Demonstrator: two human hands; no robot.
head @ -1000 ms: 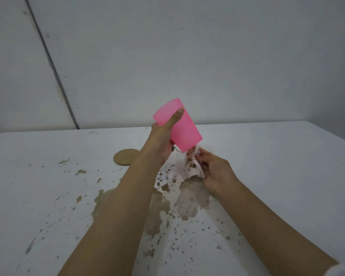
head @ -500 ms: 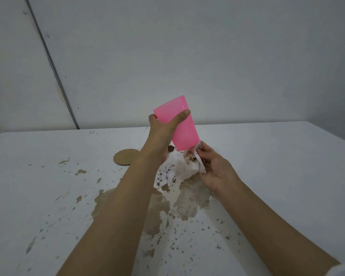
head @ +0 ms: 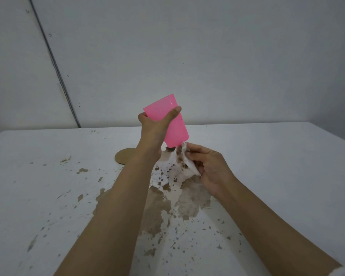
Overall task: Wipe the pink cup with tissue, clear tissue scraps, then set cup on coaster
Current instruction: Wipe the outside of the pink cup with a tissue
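My left hand [head: 154, 128] grips the pink cup [head: 174, 127] in the air above the table, thumb across its side, the cup tilted with its lower end toward the right. My right hand [head: 206, 166] pinches a crumpled white tissue [head: 185, 160], stained brown, which touches the cup's lower end. A round brown coaster [head: 123, 156] lies flat on the table behind my left wrist, partly hidden by it.
The white table [head: 277, 166] has brown patches and specks [head: 157, 206] spread across its middle and left. A few small scraps [head: 65, 159] lie at the left. A grey wall stands behind.
My left hand has raised the cup and tipped it more upright. My right hand with the tissue stays at the cup's lower end.
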